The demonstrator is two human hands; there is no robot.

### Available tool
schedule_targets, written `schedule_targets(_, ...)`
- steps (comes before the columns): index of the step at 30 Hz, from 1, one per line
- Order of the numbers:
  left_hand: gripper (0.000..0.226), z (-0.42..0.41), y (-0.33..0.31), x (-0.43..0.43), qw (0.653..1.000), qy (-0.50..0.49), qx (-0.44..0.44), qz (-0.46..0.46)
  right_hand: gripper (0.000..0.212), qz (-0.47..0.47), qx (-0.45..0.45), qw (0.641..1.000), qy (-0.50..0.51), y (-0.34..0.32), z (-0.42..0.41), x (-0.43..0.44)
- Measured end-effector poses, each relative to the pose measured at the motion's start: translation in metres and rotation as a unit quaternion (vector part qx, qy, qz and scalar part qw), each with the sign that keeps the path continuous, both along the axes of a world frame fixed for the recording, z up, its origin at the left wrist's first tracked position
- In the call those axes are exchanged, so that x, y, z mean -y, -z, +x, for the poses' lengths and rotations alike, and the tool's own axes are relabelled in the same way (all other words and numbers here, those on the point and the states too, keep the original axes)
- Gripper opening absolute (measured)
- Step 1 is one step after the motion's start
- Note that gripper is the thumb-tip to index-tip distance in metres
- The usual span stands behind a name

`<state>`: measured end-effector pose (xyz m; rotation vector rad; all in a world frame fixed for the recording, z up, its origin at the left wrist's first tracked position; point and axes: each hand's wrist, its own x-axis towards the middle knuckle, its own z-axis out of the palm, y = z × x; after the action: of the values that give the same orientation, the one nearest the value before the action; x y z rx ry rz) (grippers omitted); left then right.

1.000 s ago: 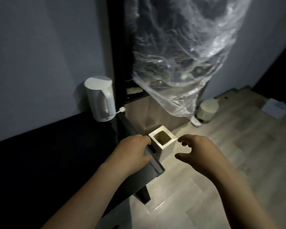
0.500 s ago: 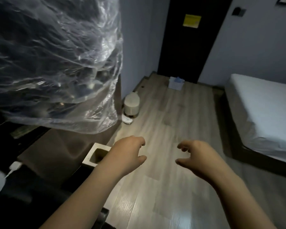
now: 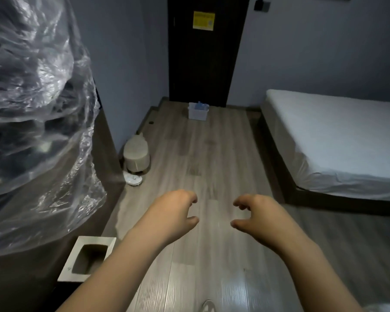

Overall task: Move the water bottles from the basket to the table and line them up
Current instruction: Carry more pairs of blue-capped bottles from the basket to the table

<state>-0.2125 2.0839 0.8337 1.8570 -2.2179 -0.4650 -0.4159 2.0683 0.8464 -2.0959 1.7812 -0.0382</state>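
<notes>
A small white basket (image 3: 198, 113) stands on the wooden floor far ahead, by the dark door, with blue bottle tops (image 3: 200, 106) showing above its rim. My left hand (image 3: 172, 216) and my right hand (image 3: 258, 216) hover side by side over the floor, well short of the basket. Both hold nothing, their fingers curled and apart. No table shows in this view.
A plastic-wrapped bulk (image 3: 36, 113) fills the left side. A white square bin (image 3: 86, 260) stands at lower left. A beige round stool (image 3: 136, 154) and a white disc (image 3: 132, 179) sit by the left wall. A white bed (image 3: 338, 140) lines the right. The dark door (image 3: 206, 50) closes the far end.
The view has swung right from the dark table and kettle toward the floor, door and bed. The basket has come into plain sight. Both hands stay empty and have drifted forward.
</notes>
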Motion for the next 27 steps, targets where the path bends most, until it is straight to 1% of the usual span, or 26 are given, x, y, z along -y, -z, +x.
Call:
schedule_targets(9, 0.038, -0.062, -0.012, 0.136, 1.0, -0.009, 0.018, -0.001, 0.052, -0.011, 0.021, 1.0, 0.0, -0.015, -0.062, 0.142)
schedule_targets(14, 0.037, -0.086, -0.016, 0.2, 1.0, -0.011, 0.023, -0.006, 0.053, -0.006, 0.031, 0.999, -0.004, -0.018, -0.087, 0.203)
schedule_targets(21, 0.039, -0.099, -0.007, 0.296, 1.0, -0.003, 0.024, -0.002, 0.052, -0.009, 0.034, 0.999, -0.009, -0.015, -0.102, 0.295)
schedule_targets(27, 0.038, -0.093, -0.003, 0.407, 1.0, 0.011, 0.023, -0.015, 0.053, -0.021, 0.027, 0.999, 0.0, -0.012, -0.095, 0.4)
